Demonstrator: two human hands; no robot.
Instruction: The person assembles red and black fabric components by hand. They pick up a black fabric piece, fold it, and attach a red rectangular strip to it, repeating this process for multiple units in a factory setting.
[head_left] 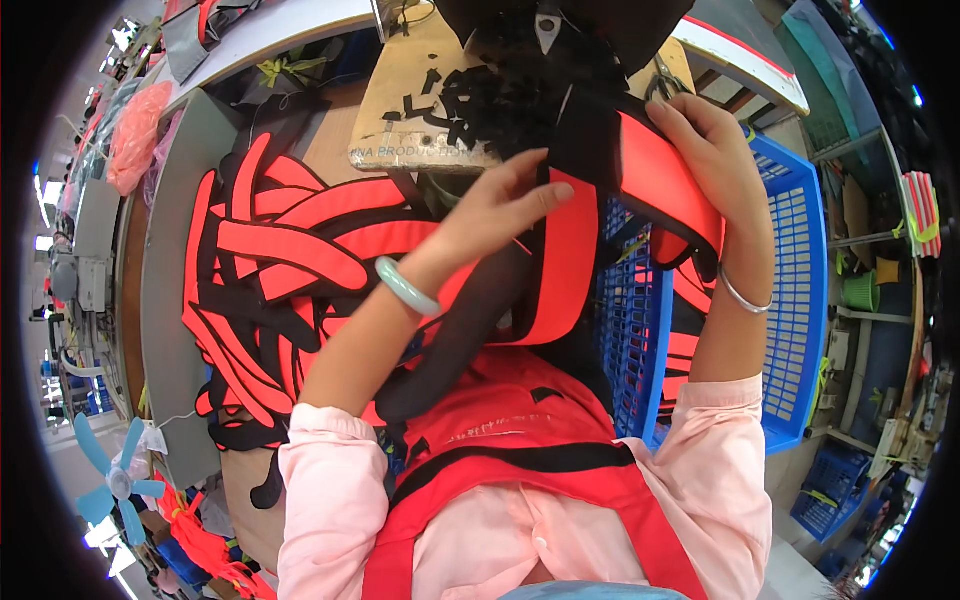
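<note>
A wide orange-red fabric strip with black edging (572,262) curves up from my lap toward the sewing machine. My right hand (708,150) is closed on a folded-over orange-red part of a strip, beside the machine. My left hand (505,205) has its thumb and forefinger apart, the thumb lying over the strip's left edge; I cannot see it gripping anything. A black fabric band (465,325) hangs below my left wrist. The dark machine head (548,32) stands in front of my hands, and its lower part is hard to make out against the black cloth.
Many orange-red and black strips (300,262) lie heaped at the left against a grey panel (180,270). Black scraps (462,105) litter the wooden machine bed (385,75). Scissors (665,80) lie at its right. A blue basket (797,290) with strips stands under my right arm.
</note>
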